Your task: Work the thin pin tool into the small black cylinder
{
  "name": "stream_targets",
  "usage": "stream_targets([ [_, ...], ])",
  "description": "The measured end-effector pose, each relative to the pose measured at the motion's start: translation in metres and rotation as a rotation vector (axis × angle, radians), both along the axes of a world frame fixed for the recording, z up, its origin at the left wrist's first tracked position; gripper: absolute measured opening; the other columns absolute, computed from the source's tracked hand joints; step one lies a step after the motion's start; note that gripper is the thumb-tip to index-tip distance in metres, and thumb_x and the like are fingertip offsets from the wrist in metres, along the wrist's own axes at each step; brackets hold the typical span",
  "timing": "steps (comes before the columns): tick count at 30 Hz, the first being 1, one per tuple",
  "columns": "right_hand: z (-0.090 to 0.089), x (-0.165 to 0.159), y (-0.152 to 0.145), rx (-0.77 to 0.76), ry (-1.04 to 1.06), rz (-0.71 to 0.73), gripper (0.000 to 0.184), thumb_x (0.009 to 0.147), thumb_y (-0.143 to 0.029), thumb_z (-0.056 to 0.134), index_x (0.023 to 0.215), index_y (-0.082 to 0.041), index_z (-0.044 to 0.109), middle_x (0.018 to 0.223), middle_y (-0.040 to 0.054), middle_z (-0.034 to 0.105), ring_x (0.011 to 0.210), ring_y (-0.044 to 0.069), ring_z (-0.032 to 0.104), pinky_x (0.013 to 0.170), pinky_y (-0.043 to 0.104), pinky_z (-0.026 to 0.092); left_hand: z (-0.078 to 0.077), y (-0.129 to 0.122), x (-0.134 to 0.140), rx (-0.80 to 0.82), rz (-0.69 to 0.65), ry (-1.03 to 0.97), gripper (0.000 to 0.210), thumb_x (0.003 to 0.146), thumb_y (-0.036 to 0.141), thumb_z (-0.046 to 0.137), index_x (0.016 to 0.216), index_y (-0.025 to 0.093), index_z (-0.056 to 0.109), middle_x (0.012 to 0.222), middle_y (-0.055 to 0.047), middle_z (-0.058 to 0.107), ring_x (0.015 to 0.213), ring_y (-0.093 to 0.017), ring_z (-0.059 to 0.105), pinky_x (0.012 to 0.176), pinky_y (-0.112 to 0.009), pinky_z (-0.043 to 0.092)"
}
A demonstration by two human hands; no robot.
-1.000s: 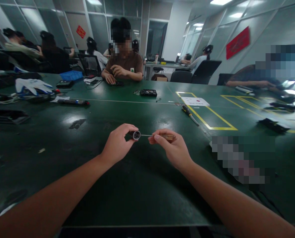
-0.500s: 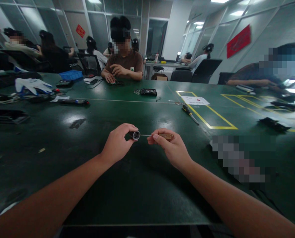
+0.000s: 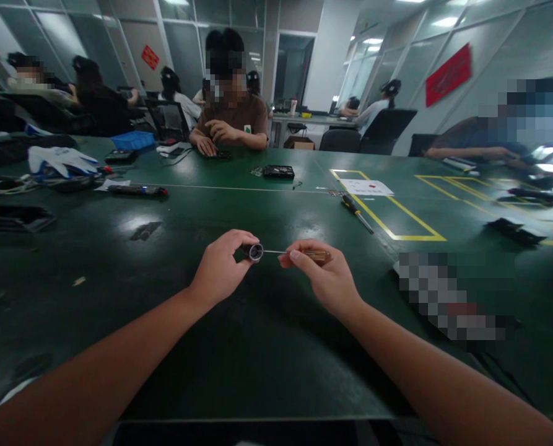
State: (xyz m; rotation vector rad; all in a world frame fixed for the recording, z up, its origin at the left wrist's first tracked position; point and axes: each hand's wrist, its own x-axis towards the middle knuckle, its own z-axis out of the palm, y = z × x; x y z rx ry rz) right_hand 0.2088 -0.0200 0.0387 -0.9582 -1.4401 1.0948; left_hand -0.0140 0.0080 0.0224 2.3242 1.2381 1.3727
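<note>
Between the thumb and fingers of my left hand (image 3: 221, 263) is a small dark cylindrical part (image 3: 256, 252) with a pale ring round its open end, which faces me and slightly right. My right hand (image 3: 325, 272) is closed round the amber handle of a screwdriver (image 3: 317, 255). Its thin metal shaft points left and reaches the rim of the cylinder. Whether the tip sits inside the opening is too small to tell. Both hands are held over the green table (image 3: 257, 365).
A black and yellow screwdriver (image 3: 357, 214) lies beyond my right hand, near a white paper (image 3: 366, 187). A black device (image 3: 278, 171) lies farther back. White gloves (image 3: 60, 162) and a blue tray (image 3: 132, 140) are at left. A co-worker (image 3: 232, 118) sits opposite.
My right hand and the screwdriver have shifted very slightly to the right. My left hand keeps the cylinder in nearly the same place.
</note>
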Motion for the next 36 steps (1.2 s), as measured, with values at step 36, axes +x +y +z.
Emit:
stream_targets([
  [36,0.010,0.001,-0.007,0.123,-0.236,-0.046,0.015,0.091,-0.033,0.068,0.089,-0.019,0.073,0.084,0.0049,0.079,0.075,0.019,0.073,0.069,0.032,0.054,-0.003,0.000,0.001,0.006,-0.040,0.016,0.026,0.081,0.005,0.075,0.102,0.020,0.072,0.108,-0.004,0.075,0.100,-0.021,0.072,0.092,-0.038,0.060],
])
